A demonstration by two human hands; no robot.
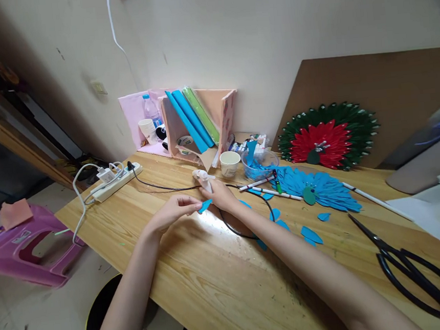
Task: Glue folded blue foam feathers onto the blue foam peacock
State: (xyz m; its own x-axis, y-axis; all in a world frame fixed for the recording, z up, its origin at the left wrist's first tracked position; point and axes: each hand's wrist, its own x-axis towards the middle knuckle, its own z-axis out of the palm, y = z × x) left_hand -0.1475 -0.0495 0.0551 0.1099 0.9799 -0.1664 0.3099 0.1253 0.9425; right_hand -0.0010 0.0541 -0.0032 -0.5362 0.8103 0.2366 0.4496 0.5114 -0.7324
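Between the thumb and fingers of my left hand [174,210] is a blue paper petal [205,206], held just above the table. My right hand [221,194] reaches across to a white glue gun [202,178] and is closed around it; part of the tool is hidden by the hand. A black cord [160,186] runs from the power strip and loops under my right forearm. Loose blue petals [311,234] lie to the right of that arm. Beyond them rests a blue petal flower [328,189] with a green centre [309,195].
Large black scissors [402,267] lie at the right. A paper cup [229,164] and a clear bowl [260,164] stand behind my right hand. At left is a power strip [116,184]. A red and green flower panel [327,137] leans at the back near a pink shelf [229,118].
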